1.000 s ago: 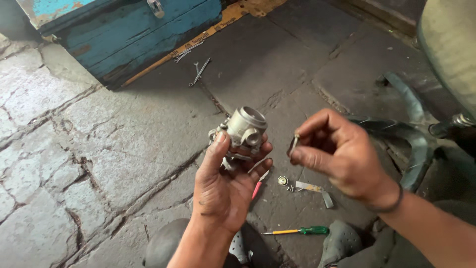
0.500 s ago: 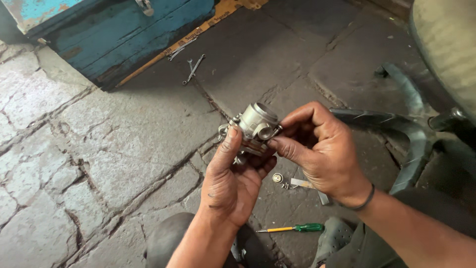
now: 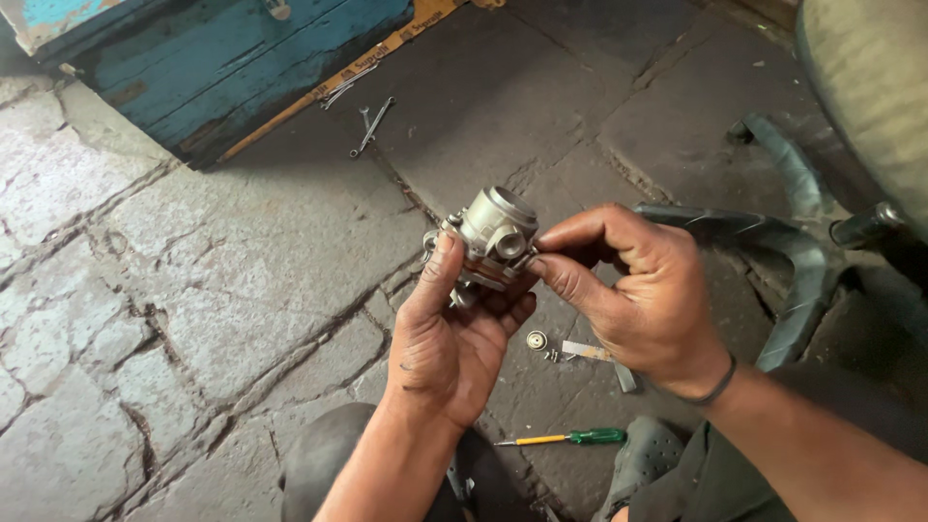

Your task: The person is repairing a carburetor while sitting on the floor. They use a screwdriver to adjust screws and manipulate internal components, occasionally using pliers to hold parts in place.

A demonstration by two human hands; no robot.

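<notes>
Head view: left hand (image 3: pixel 447 340) cradles the grey carburettor (image 3: pixel 491 238) above the stone floor (image 3: pixel 174 290); right hand (image 3: pixel 633 295) pinches closed at its side fitting. Keep the body steady, fingertips square, small turns.

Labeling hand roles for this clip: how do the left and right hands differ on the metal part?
The left hand cradles the metal part from below, palm up, thumb along its side. The right hand comes in from the side, thumb and forefinger pinched at the part's edge, and wears a dark wristband; the left shows none. Both are bare and touch the part.
</notes>
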